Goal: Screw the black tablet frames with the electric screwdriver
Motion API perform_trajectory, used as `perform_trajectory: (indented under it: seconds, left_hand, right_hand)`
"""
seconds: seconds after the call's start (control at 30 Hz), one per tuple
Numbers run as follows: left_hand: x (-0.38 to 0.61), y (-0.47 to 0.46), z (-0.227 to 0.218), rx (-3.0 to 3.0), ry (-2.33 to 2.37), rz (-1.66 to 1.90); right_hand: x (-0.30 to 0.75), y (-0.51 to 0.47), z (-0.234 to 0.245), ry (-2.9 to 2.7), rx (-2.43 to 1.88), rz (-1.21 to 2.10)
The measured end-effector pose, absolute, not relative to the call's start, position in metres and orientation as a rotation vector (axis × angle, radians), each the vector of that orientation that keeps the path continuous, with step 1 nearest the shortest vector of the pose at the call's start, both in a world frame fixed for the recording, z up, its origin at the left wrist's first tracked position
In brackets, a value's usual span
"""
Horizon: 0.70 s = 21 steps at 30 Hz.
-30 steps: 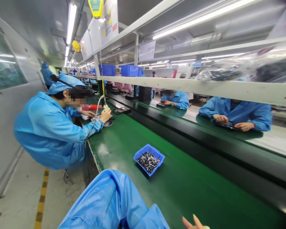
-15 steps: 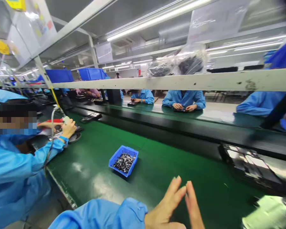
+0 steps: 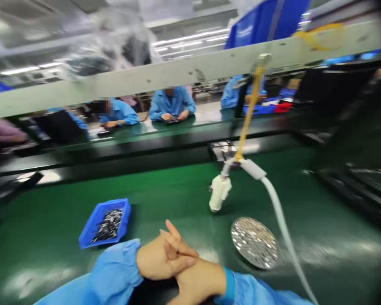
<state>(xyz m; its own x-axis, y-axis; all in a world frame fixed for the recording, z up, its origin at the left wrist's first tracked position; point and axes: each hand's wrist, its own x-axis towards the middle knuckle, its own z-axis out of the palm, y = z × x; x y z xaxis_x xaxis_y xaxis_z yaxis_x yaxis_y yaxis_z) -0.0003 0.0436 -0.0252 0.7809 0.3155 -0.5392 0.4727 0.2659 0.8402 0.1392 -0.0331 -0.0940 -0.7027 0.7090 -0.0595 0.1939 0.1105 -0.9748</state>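
Observation:
My left hand (image 3: 155,257) and my right hand (image 3: 198,275) meet low in the middle, crossed over and touching each other. Several fingers are stretched out; others are hidden where the hands overlap. I see no object in either hand. To the left of them sits a blue bin (image 3: 126,212) holding many small black and silver parts (image 3: 109,224). At the right lies a round dish of small shiny metal pieces (image 3: 255,243). Above and to the right of my hands, a pale electric screwdriver (image 3: 220,192) hangs upright from a yellow cord (image 3: 250,114).
A pale hose (image 3: 282,220) curves down past the dish. Behind the green bench (image 3: 165,186) runs a dark conveyor channel (image 3: 130,159), with a device tray (image 3: 222,150) on it. A shelf beam (image 3: 165,76) crosses above. Co-workers in blue (image 3: 172,103) sit across.
The view has swung right, bringing the hanging screwdriver and dish into full sight. My hands, earlier meeting near the fingertips, now overlap more. The co-worker at left is out of view.

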Motion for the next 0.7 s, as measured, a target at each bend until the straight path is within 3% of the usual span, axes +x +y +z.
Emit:
perform_trajectory:
  seconds: [0.07,0.13,0.2,0.23,0.33,0.47,0.57,0.7]
  left_hand:
    - [-0.005,0.081,-0.032,1.238,0.582,-0.194]
    - [-0.003,0.121,-0.049,1.08,0.456,-0.265]
    - [0.008,0.154,-0.077,0.999,0.74,-0.236]
    - [0.018,0.168,-0.096,1.05,1.017,-0.192]
    - [0.064,0.198,-0.161,1.111,1.34,-0.215]
    - [0.142,0.225,-0.233,1.104,1.484,-0.396]
    - [0.185,0.241,-0.254,1.171,1.533,-0.424]
    - [0.206,0.251,-0.259,1.265,1.5,-0.389]
  right_hand:
    - [0.163,-0.011,-0.075,-1.962,-0.989,1.472]
    - [0.198,0.011,-0.058,-1.76,-1.19,1.002]
    - [0.231,0.029,-0.053,-1.459,-1.449,0.58]
    - [0.244,0.038,-0.056,-1.263,-1.571,0.555]
    - [0.254,0.055,-0.072,-0.874,-1.642,1.009]
    - [0.229,0.052,-0.074,-0.884,-1.525,1.491]
    - [0.216,0.036,-0.062,-1.017,-1.458,1.651]
    - [0.224,0.02,-0.057,-0.69,-1.535,1.659]
